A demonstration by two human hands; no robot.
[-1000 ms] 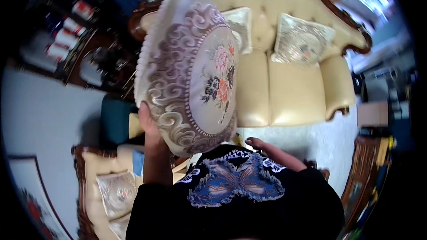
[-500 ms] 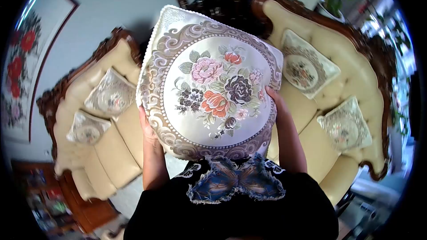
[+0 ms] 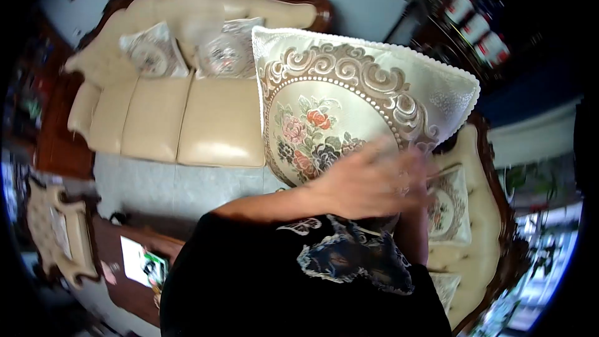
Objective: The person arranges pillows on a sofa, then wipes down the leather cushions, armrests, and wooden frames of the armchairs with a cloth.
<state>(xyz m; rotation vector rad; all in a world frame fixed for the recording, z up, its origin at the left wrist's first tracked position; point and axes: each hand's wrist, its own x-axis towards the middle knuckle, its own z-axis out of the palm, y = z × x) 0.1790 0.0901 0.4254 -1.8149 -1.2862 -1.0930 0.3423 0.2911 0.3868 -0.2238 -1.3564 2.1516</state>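
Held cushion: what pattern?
Held cushion: pink, orange and dark flowers inside brown scrollwork; best in the head view.

The single head view looks forward and steeply down from above the wearer's black fabric top with blue frayed denim trim (image 3: 249, 274), which is close at the bottom. A white, square, floral-embroidered fabric cushion (image 3: 349, 93) is near the lens; farther off, a long cream, padded sofa with carved dark-wood trim (image 3: 218, 118) turns its front edge toward the camera. The wide lens curves the outer parts.
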